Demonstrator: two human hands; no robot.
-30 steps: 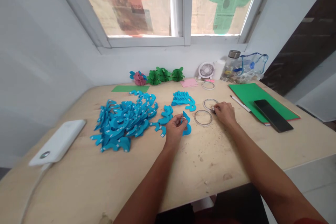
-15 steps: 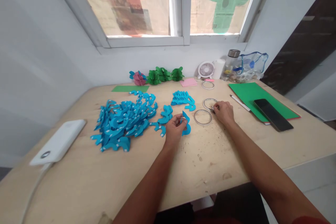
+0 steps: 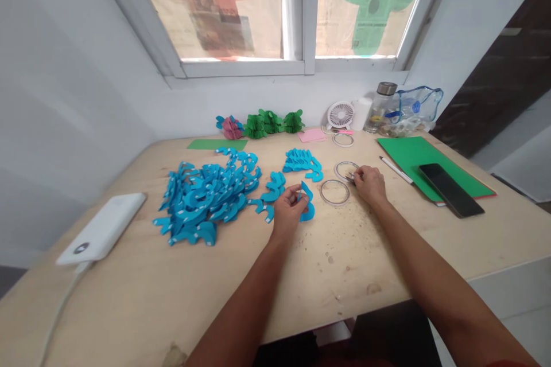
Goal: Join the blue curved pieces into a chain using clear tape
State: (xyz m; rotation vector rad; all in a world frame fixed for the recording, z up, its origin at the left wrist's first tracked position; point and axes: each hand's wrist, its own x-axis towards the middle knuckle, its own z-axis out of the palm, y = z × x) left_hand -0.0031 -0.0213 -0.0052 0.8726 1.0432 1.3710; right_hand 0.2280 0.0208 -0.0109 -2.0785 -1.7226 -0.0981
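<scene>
Head view: left hand [image 3: 287, 206] pinches blue piece [image 3: 307, 213], don't crease; right hand [image 3: 368, 183] at middle ring [image 3: 336, 172], 4 o'clock, fingers' grip unclear.

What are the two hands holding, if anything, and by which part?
The left hand pinches a curved blue paper piece by its left edge. The right hand is at a ring's right side; its hold can't be told.

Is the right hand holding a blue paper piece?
No, the left hand pinches the blue paper piece, while the right hand is at a ring.
</scene>
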